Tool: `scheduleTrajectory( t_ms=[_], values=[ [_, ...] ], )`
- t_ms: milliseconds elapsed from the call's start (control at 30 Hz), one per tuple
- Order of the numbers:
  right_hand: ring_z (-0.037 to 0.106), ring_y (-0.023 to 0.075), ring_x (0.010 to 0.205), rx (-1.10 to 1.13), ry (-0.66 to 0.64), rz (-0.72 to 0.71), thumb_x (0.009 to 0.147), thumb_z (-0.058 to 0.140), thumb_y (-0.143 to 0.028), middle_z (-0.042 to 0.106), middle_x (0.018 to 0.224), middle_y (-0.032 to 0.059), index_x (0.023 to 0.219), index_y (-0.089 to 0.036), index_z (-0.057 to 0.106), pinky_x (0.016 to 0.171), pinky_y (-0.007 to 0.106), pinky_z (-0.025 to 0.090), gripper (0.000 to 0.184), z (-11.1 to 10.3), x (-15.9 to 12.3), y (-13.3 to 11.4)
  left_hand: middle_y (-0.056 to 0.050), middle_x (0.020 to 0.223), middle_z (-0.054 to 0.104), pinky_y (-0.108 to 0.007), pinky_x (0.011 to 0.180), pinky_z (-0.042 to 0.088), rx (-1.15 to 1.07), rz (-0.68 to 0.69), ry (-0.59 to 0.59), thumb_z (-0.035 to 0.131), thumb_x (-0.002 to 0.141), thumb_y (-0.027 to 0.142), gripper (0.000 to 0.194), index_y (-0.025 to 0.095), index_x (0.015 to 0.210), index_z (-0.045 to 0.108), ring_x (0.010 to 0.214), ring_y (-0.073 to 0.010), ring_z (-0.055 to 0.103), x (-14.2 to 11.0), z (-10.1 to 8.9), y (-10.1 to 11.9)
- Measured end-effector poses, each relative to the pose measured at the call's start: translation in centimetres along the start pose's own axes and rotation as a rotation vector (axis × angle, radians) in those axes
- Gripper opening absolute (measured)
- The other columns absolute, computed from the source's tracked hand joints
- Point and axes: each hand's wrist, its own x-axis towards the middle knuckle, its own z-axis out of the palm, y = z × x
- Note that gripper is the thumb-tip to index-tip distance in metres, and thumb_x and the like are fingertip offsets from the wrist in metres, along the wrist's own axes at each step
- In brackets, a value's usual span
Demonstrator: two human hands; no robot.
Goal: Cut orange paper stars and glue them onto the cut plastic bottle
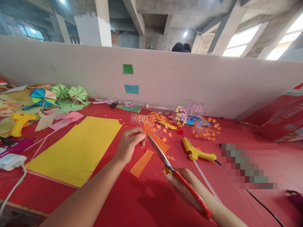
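Observation:
My left hand is closed in a pinch at mid-table, with a bit of orange paper showing at its fingertips; most of what it grips is hidden. In my right hand are scissors with red handles, their blades pointing up and left to the left fingertips. The blades look nearly closed. Beneath them lies a larger orange paper piece, and an orange strip rests nearer to me. Small orange stars are scattered close by.
Yellow sheets lie at left. A yellow glue gun with a clear glue stick is at right; another glue gun is far left. Behind my hands stand star-covered clear plastic bottle pieces and a yellow cutter. Folded paper umbrellas sit back left.

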Motion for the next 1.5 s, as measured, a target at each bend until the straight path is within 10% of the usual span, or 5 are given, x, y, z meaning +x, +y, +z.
scheduleTrajectory(
  t_ms=[1500],
  values=[
    [0.031, 0.0084, 0.043, 0.017, -0.018, -0.173, 0.085, 0.036, -0.073, 0.036, 0.046, -0.0069, 0.063, -0.022, 0.033, 0.045, 0.025, 0.021, 0.056, 0.12, -0.38, 0.56, 0.0, 0.071, 0.049, -0.028, 0.065, 0.038, 0.186, 0.25, -0.01, 0.056, 0.08, 0.023, 0.018, 0.019, 0.063, 0.055, 0.071, -0.0147, 0.048, -0.71, 0.8, -0.04]
  ],
)
